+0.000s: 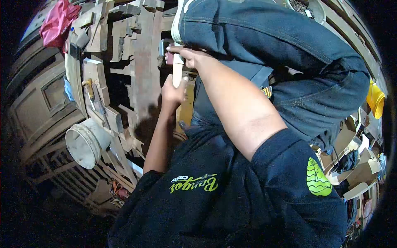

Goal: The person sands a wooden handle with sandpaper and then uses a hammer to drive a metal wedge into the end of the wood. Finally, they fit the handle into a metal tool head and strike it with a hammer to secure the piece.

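My left hand [173,93] is closed around the lower end of a pale wooden strip [177,71], with the thumb along its side. The strip points away from me towards a shoe [176,25] by my bent leg. My right hand [191,56] reaches across the strip farther up. Its fingers hold a dark red flat piece [170,57] against the strip's left side; I cannot make out what it is made of. A grey-blue rounded object [162,48] lies just beyond the fingertips.
A reddish-brown plank [145,62] runs left of my hands. Farther left are a chisel-like tool with a wooden handle [89,89], wood offcuts [96,70], a white bucket [84,142] and a red bag [58,22]. Open cardboard boxes [357,173] stand at right; a bowl of nails [312,10] is above.
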Motion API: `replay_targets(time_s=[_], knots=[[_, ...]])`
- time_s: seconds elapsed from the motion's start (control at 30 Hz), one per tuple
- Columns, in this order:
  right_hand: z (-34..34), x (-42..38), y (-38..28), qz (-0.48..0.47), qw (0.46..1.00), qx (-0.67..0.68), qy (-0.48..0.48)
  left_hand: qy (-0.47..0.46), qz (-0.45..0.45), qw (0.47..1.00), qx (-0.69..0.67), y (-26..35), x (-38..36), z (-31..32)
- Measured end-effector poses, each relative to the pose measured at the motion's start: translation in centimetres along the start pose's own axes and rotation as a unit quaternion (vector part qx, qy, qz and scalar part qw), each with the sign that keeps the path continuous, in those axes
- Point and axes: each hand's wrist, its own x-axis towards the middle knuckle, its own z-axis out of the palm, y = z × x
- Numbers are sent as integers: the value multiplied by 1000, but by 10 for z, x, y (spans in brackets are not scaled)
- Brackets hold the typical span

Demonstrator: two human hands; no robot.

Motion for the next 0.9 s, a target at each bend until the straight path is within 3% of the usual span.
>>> replay_targets(time_s=[0.07,0.1,0.27,0.33,0.37,0.4,0.47,0.5,0.53,0.6,0.67,0.7,0.73,0.77,0.8,0.9], knots=[[3,-4,1,-20,1000,9,10,122,141,945,269,0,-4,1],[9,-15,-6,27,997,71,2,111,67,939,318,23,-11,0],[3,-5,-4,28,997,62,28,99,41,932,347,18,1,3],[1,1,-4,27,997,26,69,56,75,970,225,28,-4,5],[-3,1,0,-7,998,26,53,-12,74,988,138,5,12,6],[-5,3,1,-8,998,25,53,-12,74,988,138,9,14,2],[-9,8,3,7,997,70,3,-148,-106,983,-33,16,16,-7],[-8,7,2,21,996,88,-2,-232,-144,937,-219,9,16,-14],[-8,6,2,23,996,87,-2,-293,-190,857,-378,4,13,-21],[-7,6,1,43,987,118,-102,-410,-223,678,-568,-5,14,-25],[-11,5,0,41,992,96,-72,-276,-229,828,-430,-6,8,-11],[-12,8,2,34,993,111,-34,-263,-181,891,-322,2,10,-8],[-14,10,4,28,992,124,5,-146,-97,978,-115,-5,17,1],[-16,10,6,30,992,123,7,-22,60,996,64,-6,15,7],[-19,14,7,7,990,136,19,106,211,942,239,-5,12,10],[-26,23,11,-18,987,151,44,93,174,950,241,-13,20,13]])
